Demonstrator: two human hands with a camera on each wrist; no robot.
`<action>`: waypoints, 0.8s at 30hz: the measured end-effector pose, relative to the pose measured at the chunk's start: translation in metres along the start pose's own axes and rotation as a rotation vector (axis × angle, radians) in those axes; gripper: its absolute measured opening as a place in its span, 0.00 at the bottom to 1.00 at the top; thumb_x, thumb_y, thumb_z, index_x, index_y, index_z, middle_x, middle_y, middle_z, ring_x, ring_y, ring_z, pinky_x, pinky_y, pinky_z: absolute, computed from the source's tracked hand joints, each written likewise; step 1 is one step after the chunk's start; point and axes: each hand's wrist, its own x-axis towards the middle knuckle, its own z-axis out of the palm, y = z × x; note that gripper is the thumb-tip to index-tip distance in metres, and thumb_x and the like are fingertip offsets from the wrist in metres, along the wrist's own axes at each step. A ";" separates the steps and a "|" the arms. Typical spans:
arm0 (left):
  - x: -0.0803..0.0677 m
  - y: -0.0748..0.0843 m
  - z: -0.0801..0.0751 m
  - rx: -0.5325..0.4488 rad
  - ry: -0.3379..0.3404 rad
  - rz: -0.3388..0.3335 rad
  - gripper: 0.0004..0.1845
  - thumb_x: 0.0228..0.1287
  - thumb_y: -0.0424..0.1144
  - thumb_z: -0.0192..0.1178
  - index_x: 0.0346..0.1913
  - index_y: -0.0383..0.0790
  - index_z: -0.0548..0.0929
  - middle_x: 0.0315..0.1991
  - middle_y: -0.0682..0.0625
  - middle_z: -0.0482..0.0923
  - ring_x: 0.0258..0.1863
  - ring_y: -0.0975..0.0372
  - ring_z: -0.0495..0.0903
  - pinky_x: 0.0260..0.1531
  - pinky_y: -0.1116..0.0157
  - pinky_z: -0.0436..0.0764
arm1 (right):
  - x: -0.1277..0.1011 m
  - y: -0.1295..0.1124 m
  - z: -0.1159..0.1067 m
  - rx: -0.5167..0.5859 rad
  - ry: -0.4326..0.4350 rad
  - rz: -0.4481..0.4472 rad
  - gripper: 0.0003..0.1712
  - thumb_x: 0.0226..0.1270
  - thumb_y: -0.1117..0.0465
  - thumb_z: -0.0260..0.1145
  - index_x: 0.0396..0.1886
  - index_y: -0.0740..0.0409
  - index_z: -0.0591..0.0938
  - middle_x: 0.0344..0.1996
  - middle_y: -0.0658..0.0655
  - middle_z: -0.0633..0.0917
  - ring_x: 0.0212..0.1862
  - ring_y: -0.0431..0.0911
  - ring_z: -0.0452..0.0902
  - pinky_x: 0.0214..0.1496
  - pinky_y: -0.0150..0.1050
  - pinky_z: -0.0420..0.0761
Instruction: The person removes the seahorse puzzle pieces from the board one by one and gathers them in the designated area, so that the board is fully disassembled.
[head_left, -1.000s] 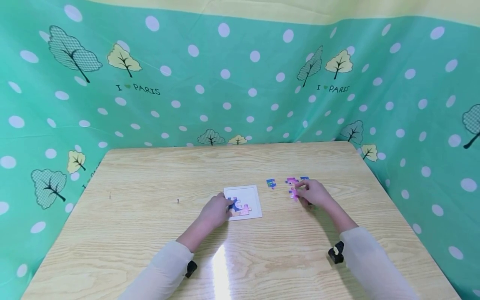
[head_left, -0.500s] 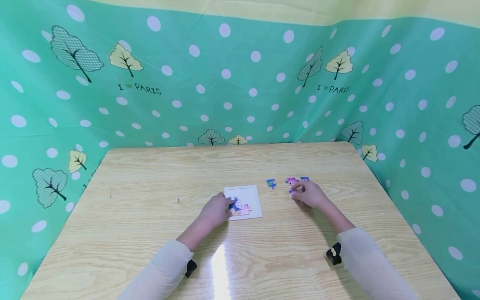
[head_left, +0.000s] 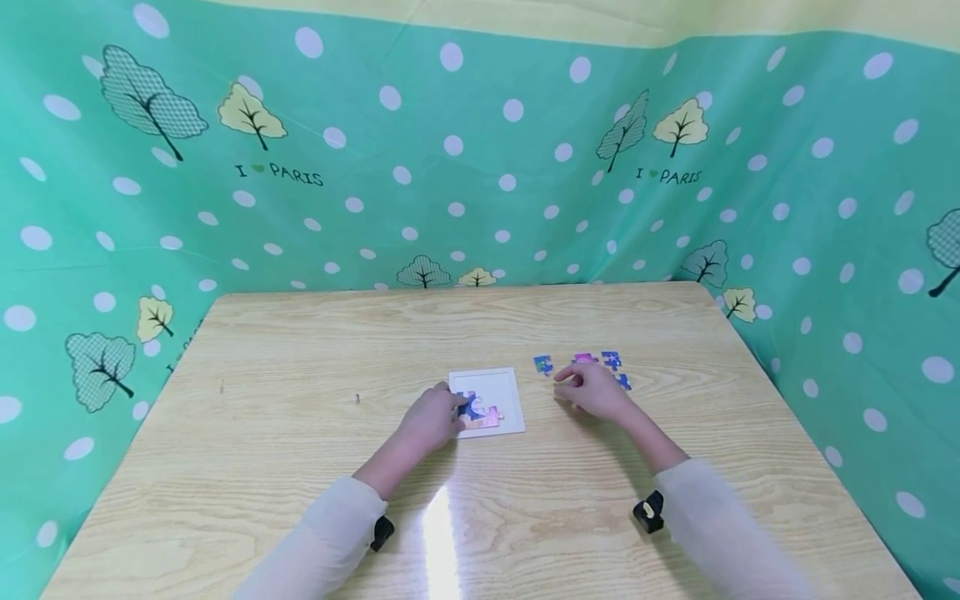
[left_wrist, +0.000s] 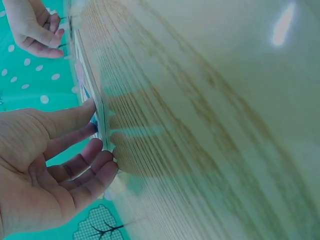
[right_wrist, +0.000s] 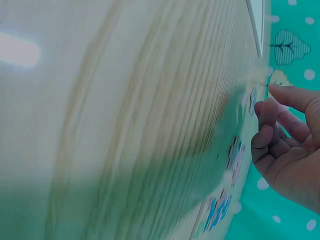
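Observation:
A white square puzzle tray (head_left: 515, 400) lies mid-table, with joined blue and pink jigsaw pieces (head_left: 491, 418) in its lower left. My left hand (head_left: 431, 417) grips the tray's left edge, its index fingertip over the blue part. In the left wrist view, thumb and fingers meet the tray's thin side (left_wrist: 102, 120). To the right of the tray, my right hand (head_left: 596, 393) is over the table with thumb and forefinger pinched round a pink jigsaw piece, which the fingers hide. In the right wrist view the other fingers (right_wrist: 265, 137) are curled in.
Beyond my right hand lie loose jigsaw pieces: a blue-green one (head_left: 543, 364), a pink one (head_left: 584, 358) and blue ones (head_left: 611, 359) further right. A tiny dark scrap (head_left: 357, 399) lies left of the tray. A green dotted cloth (head_left: 480, 167) hangs behind the wooden table (head_left: 300, 350).
My right hand has closed on the nearer pink jigsaw piece and moved left toward the tray, uncovering blue pieces on the right. The left hand and the tray stay in place.

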 end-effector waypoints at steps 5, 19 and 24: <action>0.000 0.000 0.000 -0.010 0.002 0.003 0.20 0.52 0.36 0.60 0.50 0.36 0.78 0.40 0.41 0.74 0.31 0.57 0.72 0.36 0.60 0.75 | 0.000 -0.007 0.012 0.001 -0.011 -0.006 0.15 0.56 0.56 0.62 0.43 0.55 0.79 0.23 0.53 0.76 0.21 0.45 0.73 0.20 0.33 0.71; 0.001 0.001 0.000 -0.012 -0.005 -0.013 0.20 0.53 0.37 0.60 0.51 0.37 0.77 0.42 0.40 0.74 0.34 0.57 0.73 0.38 0.60 0.75 | -0.006 -0.028 0.037 0.080 -0.041 -0.055 0.11 0.55 0.58 0.63 0.39 0.53 0.80 0.23 0.53 0.76 0.22 0.48 0.74 0.22 0.33 0.72; 0.001 0.001 0.001 -0.015 -0.003 -0.016 0.20 0.53 0.37 0.60 0.51 0.38 0.77 0.43 0.40 0.74 0.36 0.55 0.74 0.40 0.59 0.76 | -0.005 -0.033 0.045 0.091 -0.074 -0.062 0.11 0.54 0.59 0.64 0.39 0.54 0.80 0.24 0.53 0.76 0.21 0.46 0.73 0.20 0.31 0.70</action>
